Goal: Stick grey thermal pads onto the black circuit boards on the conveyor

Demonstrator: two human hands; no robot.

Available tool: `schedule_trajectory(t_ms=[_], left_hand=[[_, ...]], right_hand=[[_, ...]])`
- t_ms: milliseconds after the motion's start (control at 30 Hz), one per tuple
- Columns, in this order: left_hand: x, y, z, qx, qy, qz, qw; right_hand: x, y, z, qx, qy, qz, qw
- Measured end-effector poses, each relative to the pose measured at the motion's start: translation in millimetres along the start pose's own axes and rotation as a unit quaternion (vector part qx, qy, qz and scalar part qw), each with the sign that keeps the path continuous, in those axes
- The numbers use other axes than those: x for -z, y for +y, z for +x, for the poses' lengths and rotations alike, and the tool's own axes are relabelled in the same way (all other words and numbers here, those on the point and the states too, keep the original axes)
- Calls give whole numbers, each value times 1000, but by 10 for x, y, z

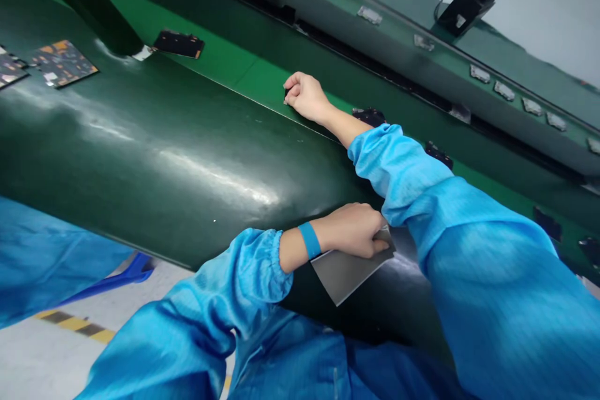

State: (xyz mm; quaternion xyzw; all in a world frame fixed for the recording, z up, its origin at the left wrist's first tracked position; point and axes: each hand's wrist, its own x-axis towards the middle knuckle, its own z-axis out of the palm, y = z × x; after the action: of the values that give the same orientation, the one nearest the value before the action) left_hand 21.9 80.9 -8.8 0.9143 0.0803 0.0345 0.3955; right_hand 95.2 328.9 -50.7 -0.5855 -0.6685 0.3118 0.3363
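My left hand, with a blue band at the wrist, is closed over a flat grey sheet near the front edge of the dark green work surface. The thumb lies along the sheet's top side, and most of the other fingers are hidden. Farther forward, my right hand reaches over the bright green belt with thumb and fingers pinched together. A small dark piece shows at its fingertips, too little of it to name. Just behind the right wrist, a dark circuit board lies on the belt.
Another dark board sits on the belt beside a slanted green post. A patterned circuit board lies at far left. Small silver parts line the raised ledge. A black device stands at upper right. A blue-clothed person is at left.
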Motion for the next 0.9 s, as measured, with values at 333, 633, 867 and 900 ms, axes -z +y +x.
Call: schedule_trajectory(t_ms=[333, 633, 867, 900], left_hand=[[0, -16, 0, 5, -2, 12, 1000], [-8, -16, 4, 10, -4, 13, 1000], [-10, 34, -21, 1, -6, 10, 1000], [-21, 43, -23, -3, -6, 9, 1000]], right_hand=[[99, 88, -141, 7, 22, -16, 1000], [185, 111, -306, 26, 17, -104, 994], [394, 134, -445, 33, 63, -267, 961], [479, 160, -410, 31, 71, -254, 964]])
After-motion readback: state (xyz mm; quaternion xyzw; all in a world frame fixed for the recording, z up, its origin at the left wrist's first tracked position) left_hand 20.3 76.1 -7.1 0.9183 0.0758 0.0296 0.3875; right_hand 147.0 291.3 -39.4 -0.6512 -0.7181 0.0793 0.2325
